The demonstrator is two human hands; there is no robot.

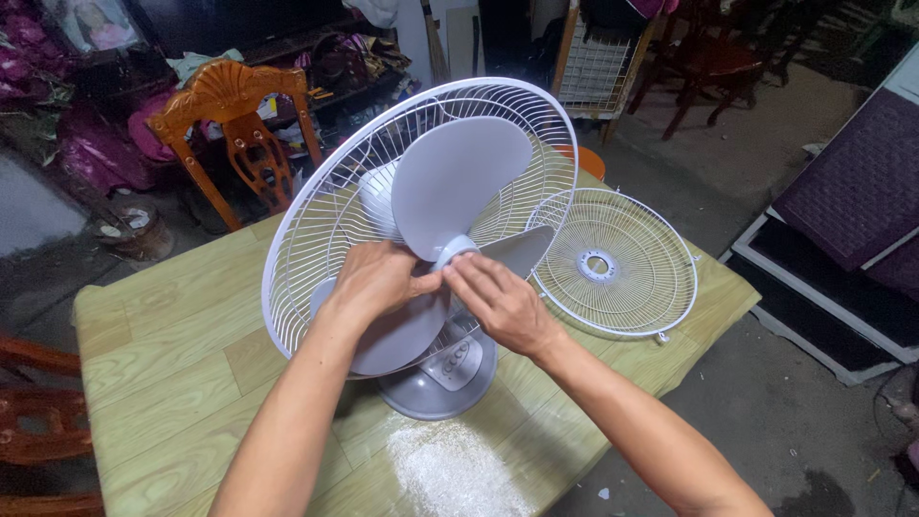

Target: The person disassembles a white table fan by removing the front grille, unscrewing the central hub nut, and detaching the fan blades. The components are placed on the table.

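A white table fan stands on a green wood-grain table, its round grey base near the front edge. The rear wire guard is on the fan, and the pale grey blades are bare in front of it. My left hand rests on the lower blade beside the hub. My right hand pinches the small cap at the hub's centre with its fingertips. Both hands meet at the hub. The loose front wire guard lies flat on the table to the right.
An orange carved wooden chair stands behind the table. Part of another wooden chair is at the left edge. A dark purple panel in a white frame lies on the floor to the right. Cluttered furniture fills the back.
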